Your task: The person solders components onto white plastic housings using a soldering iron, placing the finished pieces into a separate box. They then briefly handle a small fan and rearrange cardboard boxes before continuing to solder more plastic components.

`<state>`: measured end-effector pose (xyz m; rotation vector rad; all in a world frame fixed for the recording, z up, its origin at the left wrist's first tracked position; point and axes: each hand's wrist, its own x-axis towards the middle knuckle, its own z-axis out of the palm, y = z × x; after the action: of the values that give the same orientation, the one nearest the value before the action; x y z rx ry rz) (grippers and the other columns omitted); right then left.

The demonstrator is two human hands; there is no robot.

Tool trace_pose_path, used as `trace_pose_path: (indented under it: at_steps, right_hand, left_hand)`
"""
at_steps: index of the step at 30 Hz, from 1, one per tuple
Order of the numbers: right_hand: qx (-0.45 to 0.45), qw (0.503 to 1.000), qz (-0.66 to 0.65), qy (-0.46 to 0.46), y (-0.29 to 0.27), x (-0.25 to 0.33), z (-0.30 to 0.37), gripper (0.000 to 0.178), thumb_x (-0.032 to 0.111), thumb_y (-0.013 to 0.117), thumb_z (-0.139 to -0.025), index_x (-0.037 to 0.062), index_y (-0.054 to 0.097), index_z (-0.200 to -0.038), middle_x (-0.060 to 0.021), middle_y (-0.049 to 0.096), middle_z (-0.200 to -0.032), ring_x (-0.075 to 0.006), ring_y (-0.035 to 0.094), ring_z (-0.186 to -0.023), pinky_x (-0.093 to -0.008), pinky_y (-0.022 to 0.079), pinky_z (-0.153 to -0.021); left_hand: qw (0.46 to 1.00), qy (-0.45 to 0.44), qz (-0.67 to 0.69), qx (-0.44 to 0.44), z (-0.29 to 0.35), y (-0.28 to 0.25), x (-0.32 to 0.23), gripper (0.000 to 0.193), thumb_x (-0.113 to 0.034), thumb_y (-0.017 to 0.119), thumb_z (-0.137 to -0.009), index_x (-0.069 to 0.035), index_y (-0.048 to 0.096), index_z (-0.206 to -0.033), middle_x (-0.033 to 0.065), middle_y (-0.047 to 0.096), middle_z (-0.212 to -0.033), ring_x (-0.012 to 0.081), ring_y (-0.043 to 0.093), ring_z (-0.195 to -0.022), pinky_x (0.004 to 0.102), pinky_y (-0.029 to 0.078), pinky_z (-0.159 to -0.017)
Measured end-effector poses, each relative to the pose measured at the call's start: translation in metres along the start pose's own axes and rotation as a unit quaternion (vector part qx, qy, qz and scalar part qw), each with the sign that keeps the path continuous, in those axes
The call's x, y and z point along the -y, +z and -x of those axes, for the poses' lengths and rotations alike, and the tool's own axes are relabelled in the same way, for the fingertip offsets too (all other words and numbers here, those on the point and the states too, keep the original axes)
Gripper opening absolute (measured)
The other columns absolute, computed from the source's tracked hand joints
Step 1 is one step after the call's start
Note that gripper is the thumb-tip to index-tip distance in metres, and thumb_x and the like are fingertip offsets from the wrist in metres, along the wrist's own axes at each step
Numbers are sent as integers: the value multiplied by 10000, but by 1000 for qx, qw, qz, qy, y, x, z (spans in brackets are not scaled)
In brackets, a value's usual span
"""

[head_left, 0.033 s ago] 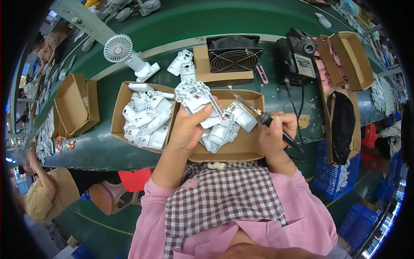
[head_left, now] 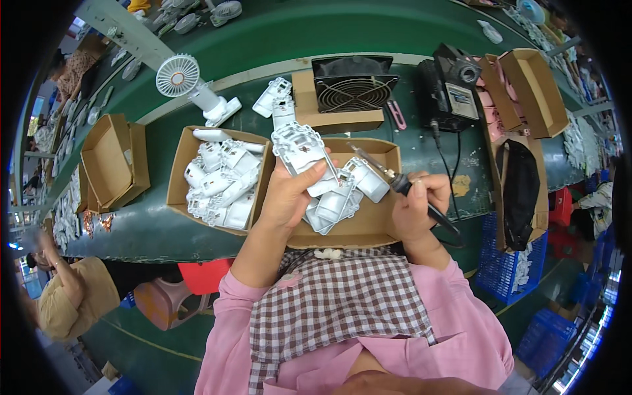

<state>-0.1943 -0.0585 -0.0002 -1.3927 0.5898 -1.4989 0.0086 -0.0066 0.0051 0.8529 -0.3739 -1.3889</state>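
My left hand (head_left: 288, 196) is closed round a white plastic housing (head_left: 299, 146) with molded ribs and small brown parts inside; the thumb presses on its near edge. In my right hand (head_left: 422, 203) is a soldering iron (head_left: 401, 182) with a dark handle. Its thin metal tip points up and left, apart from the held housing. Below both hands stands a cardboard tray (head_left: 380, 226) with several white housings (head_left: 337, 204) in it. Left of that, a second cardboard box (head_left: 176, 176) is filled with similar housings (head_left: 224, 178).
A black fan (head_left: 355, 89) stands behind the tray, with a pink cutter-like tool (head_left: 397, 115) beside it. To the right are a black soldering station (head_left: 449, 92) with cables and boxes of pink parts (head_left: 490, 115). A small white fan (head_left: 178, 76) stands at the back left.
The housing in my left hand has tilted and looks narrower. My right hand with the soldering iron keeps nearly the same place. The whole view has shifted slightly.
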Motion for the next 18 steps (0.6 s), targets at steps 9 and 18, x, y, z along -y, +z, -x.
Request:
trace_pose_path:
  at_steps: [9,18]
  right_hand:
    - [37,992,87,79,3,-1,4,153,74,641,-863,33,496,-837,-53,586,-696,-75,500,-598,-231,407,-540]
    - [51,983,153,82,13,-2,-5,167,107,681,-851,24,544,-805,-33,608,-680,-41,516,-586,-204,422,-526]
  left_hand:
    - [996,33,-83,-30,-13,-9,17,505,12,675,-807,-52,429,-1243,69,593,-1067,171,599,-966,313,487,-859]
    - [994,31,-108,-15,-12,-7,17,506,30,621,-834,-29,386,-1279,77,554,-1123,151,570,-1001,297,479,-863]
